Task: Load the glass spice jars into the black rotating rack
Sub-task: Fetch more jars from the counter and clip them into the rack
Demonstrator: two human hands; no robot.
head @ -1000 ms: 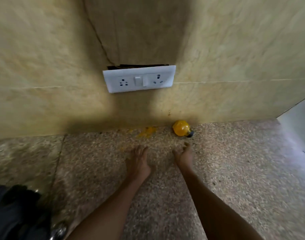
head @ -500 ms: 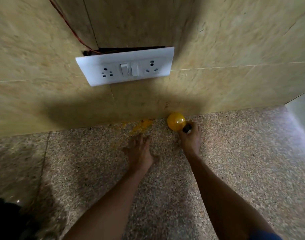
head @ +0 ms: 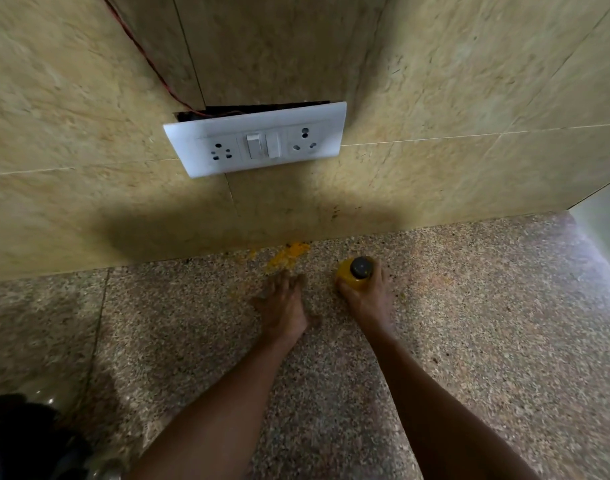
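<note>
Speckled stone table (head: 487,341) meets beige tiled wall (head: 469,81) with white socket plate (head: 258,142); right hand (head: 365,296) grips yellow jar (head: 353,277), left hand (head: 282,306) flat, fingers straight.

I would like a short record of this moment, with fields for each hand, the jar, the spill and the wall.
right hand: grips the yellow spice jar, black cap up
left hand: flat on the counter, fingers straight
spill: yellow powder near the wall, just beyond the left fingertips
wall: white socket plate, red wire above it
rack: dark shape at the lower left, too unclear to name
</note>
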